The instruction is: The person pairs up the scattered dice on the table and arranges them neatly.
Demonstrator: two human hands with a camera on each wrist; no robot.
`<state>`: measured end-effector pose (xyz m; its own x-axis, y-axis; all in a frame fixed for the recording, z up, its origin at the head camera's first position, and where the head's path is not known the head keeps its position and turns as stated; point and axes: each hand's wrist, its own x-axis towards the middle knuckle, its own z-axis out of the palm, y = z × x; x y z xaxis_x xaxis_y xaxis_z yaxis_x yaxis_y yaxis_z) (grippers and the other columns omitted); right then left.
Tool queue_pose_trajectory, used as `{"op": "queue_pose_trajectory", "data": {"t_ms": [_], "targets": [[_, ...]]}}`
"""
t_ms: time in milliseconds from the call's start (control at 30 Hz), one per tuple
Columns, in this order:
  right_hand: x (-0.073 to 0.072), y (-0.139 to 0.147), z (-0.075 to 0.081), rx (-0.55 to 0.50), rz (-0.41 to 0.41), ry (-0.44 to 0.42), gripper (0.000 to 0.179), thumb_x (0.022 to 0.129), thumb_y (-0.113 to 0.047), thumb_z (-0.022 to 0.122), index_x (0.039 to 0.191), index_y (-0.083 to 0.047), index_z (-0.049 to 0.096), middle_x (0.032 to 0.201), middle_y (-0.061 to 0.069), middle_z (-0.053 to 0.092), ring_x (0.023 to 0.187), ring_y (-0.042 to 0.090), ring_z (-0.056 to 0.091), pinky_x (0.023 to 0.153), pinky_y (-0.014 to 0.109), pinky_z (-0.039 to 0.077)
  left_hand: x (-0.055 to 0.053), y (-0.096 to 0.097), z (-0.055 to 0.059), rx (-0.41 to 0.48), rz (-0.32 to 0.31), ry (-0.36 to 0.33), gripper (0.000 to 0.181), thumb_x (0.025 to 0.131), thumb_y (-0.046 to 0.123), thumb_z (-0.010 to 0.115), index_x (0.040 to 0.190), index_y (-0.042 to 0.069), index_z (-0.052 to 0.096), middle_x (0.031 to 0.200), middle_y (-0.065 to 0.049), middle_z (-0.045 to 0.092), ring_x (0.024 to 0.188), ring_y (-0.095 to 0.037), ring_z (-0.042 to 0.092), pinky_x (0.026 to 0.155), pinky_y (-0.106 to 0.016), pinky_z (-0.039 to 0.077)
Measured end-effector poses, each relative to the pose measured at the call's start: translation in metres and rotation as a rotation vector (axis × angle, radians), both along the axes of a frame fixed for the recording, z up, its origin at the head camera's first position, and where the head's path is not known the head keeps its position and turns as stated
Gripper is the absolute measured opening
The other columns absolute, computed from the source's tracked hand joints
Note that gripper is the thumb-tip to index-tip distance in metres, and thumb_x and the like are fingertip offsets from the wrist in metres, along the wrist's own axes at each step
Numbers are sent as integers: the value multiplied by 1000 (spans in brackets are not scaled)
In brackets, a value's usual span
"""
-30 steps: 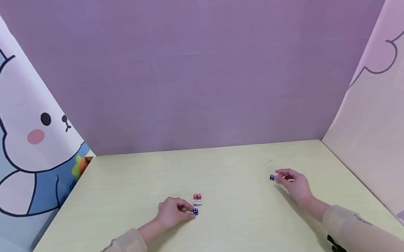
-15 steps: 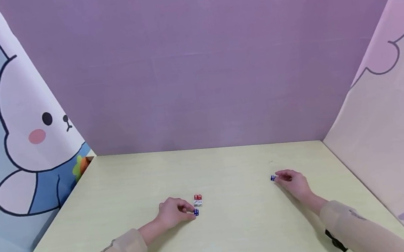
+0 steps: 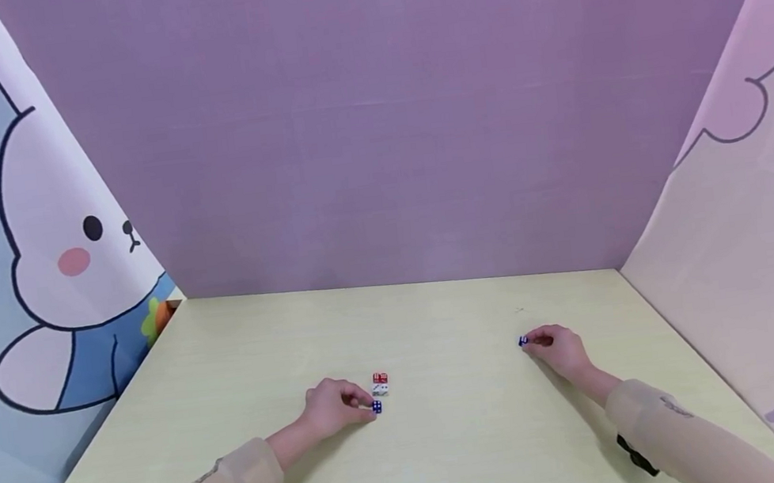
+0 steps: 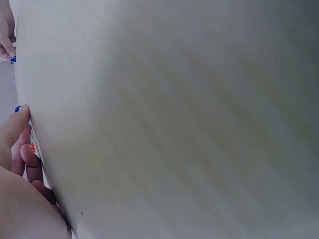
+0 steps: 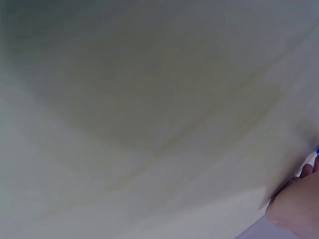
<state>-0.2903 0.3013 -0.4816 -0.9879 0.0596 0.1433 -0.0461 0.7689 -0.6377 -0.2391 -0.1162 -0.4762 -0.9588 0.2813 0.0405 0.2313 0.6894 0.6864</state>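
In the head view, my left hand (image 3: 336,406) pinches a small blue die (image 3: 377,407) between thumb and fingertips, low at the table. Just behind that die sit a white die (image 3: 380,390) and a red die (image 3: 380,378), one behind the other and very close together. Farther right, the fingertips of my right hand (image 3: 559,349) pinch a second blue die (image 3: 523,341). The left wrist view shows part of the left blue die (image 4: 18,108) beyond the thumb tip. Only a sliver of the right blue die (image 5: 317,151) shows in the right wrist view.
The pale wooden table (image 3: 453,441) carries both hands' work. A purple backdrop (image 3: 374,131) rises at its far edge. A printed cloth with a cartoon rabbit (image 3: 69,222) stands at the left, and a pink patterned cloth (image 3: 751,232) at the right.
My right hand has crept slightly left, its fingertips closing in around the blue die there. My left hand and the dice near it stay practically in place.
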Motion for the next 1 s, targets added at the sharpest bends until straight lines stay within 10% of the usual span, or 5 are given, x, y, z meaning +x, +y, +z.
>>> {"op": "queue_pose_trajectory", "data": {"t_ms": [1000], "targets": [[44,-48,2,-48,160,-29,16,72,-17,73,86,-14,67,87,-2,63,81,11,55,72,23,45,0,0,1,40,26,-50,18,63,34,78,75,28,66,60,11,55,63,-10,50,89,-51,19]]}}
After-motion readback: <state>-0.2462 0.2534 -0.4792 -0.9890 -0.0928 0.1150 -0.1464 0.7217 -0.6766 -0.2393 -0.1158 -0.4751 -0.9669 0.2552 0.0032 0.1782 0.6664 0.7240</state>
